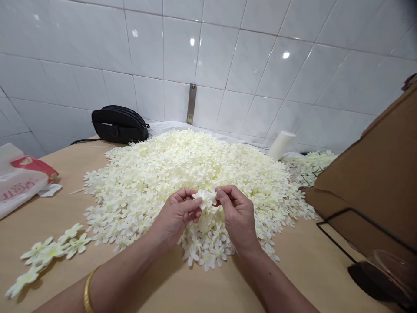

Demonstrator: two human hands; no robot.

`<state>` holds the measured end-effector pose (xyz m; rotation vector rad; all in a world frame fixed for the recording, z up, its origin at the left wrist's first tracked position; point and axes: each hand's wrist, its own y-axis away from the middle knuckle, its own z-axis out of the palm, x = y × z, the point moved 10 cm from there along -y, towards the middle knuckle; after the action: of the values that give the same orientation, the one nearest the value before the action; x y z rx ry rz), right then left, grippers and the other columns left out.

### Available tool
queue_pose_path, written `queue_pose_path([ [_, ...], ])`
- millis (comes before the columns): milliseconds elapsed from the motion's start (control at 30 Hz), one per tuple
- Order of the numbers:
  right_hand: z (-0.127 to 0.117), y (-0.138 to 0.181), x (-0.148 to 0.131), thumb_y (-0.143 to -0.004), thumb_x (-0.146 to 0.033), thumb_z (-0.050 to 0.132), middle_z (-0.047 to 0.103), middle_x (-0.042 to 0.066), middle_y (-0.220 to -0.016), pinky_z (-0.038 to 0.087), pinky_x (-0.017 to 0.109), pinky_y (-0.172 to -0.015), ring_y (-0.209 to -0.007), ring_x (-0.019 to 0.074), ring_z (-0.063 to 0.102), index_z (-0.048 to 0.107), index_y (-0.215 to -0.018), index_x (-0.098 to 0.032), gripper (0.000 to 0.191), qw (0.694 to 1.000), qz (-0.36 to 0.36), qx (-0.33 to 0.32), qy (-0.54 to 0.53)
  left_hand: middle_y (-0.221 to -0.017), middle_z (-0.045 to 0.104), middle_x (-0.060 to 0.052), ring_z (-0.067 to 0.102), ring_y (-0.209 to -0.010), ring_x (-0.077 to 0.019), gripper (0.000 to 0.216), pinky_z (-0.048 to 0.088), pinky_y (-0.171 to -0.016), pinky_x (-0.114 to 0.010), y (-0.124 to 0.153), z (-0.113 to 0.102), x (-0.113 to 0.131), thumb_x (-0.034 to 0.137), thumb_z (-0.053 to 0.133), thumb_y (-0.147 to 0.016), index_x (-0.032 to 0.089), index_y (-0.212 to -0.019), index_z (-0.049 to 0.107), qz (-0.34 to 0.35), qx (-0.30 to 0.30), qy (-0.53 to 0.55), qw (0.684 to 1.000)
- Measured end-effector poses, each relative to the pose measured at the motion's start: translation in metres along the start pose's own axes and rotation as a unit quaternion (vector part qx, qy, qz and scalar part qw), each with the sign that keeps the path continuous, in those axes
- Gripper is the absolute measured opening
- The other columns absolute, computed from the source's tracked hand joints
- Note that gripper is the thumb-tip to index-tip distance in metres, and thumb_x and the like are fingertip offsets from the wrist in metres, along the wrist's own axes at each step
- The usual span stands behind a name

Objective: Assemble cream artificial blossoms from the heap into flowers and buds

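A large heap of pale cream artificial flowers [195,156] spreads across the table in front of me. Over its near part, both hands meet at a small white artificial flower [206,198]. My left hand [179,211] pinches it from the left between thumb and fingers. From the other side, the thumb and forefinger of my right hand [237,211] close on its right edge. Whether it is one blossom or a few stacked together, I cannot tell. Several joined flowers [52,252] lie apart from the heap at the left, near my left forearm.
A black pouch [119,124] stands behind the heap at the left. A plastic bag with red print [21,182] lies at the far left. To the right are a white roll [282,145], a cardboard box [371,182] and a black wire frame [339,213]. A tiled wall [146,52] closes the back.
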<state>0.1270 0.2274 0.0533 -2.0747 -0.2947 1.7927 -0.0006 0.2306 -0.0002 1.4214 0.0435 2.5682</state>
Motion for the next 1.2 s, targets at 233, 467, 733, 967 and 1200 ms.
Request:
queue_pose_path([
  [233,-0.002,-0.006,-0.002,-0.079,-0.028,0.051,0.047,-0.003,-0.058,0.037,0.022,-0.055,-0.055,0.0094,0.044,0.055,-0.069,-0.017,0.015,1.000,0.001,-0.022,0.002,-0.055,0.055,0.005,0.049,-0.045,-0.0052,0.030,0.037,-0.047,-0.017,-0.003,-0.007,0.006,0.016,0.073,-0.057,0.016,-0.080,0.053,0.015,0.028,-0.003,0.999],
  [467,-0.014,-0.021,0.004,-0.076,-0.030,0.053,0.050,-0.001,-0.061,0.036,0.023,-0.052,-0.057,0.0109,0.043,0.057,-0.066,-0.016,0.018,0.995,0.017,-0.073,0.072,-0.057,0.054,0.004,0.051,-0.050,-0.0052,0.021,0.039,-0.051,-0.017,-0.005,-0.011,0.012,0.015,0.074,-0.056,0.013,-0.067,0.056,0.024,0.026,0.008,0.999],
  [733,-0.016,-0.018,-0.012,-0.079,-0.026,0.050,0.050,-0.001,-0.062,0.038,0.024,-0.059,-0.060,0.0112,0.047,0.058,-0.075,-0.017,0.013,0.995,-0.067,-0.036,0.068,-0.053,0.052,0.004,0.048,-0.048,-0.0054,0.022,0.037,-0.050,-0.017,-0.002,-0.005,0.007,0.020,0.072,-0.059,0.014,-0.060,0.052,0.010,0.003,-0.028,1.000],
  [967,-0.009,-0.016,-0.005,-0.080,-0.026,0.047,0.056,0.000,-0.070,0.041,0.025,-0.060,-0.064,0.0131,0.052,0.058,-0.084,-0.019,0.014,0.992,-0.039,-0.075,0.095,-0.048,0.048,0.005,0.044,-0.046,-0.0053,0.024,0.034,-0.047,-0.017,-0.001,0.002,0.004,0.025,0.070,-0.063,0.014,-0.056,0.049,0.017,-0.014,-0.058,0.998],
  [1200,-0.004,-0.013,-0.017,-0.082,-0.032,0.046,0.055,0.003,-0.067,0.037,0.027,-0.060,-0.064,0.0143,0.048,0.059,-0.069,-0.017,0.023,0.981,-0.102,-0.062,0.152,-0.046,0.048,0.004,0.042,-0.044,-0.0057,0.027,0.032,-0.046,-0.018,0.003,0.004,0.005,0.030,0.066,-0.067,0.016,-0.055,0.046,0.031,-0.029,-0.083,0.996],
])
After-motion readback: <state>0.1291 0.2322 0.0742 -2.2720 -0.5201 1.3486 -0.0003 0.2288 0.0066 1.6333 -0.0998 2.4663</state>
